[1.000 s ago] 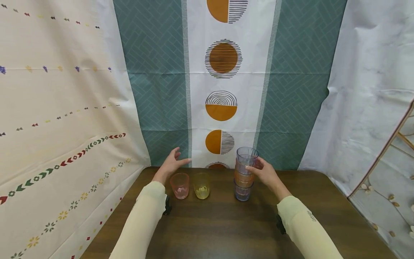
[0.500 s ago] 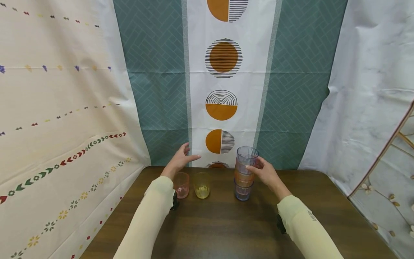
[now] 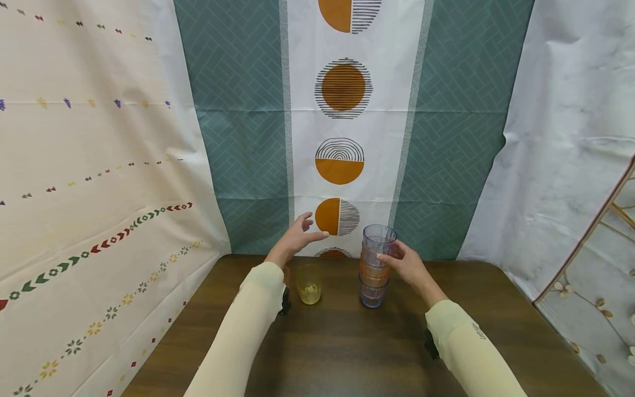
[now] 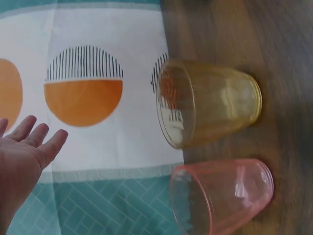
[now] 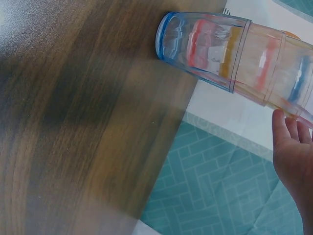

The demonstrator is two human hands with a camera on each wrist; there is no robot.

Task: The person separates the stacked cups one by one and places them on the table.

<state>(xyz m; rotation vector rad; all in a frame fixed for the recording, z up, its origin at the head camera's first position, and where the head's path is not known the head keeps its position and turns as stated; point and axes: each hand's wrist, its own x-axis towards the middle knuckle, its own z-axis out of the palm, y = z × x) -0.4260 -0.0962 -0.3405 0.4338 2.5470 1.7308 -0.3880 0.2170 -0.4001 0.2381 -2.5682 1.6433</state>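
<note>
I see my right hand [image 3: 408, 263] curled around the upper part of the stack of cups [image 3: 376, 266], thumb on the near side and fingers wrapping the far side just under the top rim. The stack stands upright on the dark wooden table [image 3: 357, 347], toward its back edge, right in front of the patterned backdrop [image 3: 342, 88]. From the right wrist view the fingertips [image 5: 288, 128] lie against the upper cups while the blue bottom cup [image 5: 198, 44] sits flat on the wood.

My left hand [image 3: 296, 238] hangs in the air with fingers spread and relaxed, gripping nothing. It is lifted above and behind the yellow cup [image 3: 310, 284], and the stack lies to its right, apart from it with a gap between. The left wrist view shows the open palm [image 4: 22, 156] well clear of the yellow cup [image 4: 208, 102] and the pink cup [image 4: 222, 196], which stand side by side on the table, close together.
</note>
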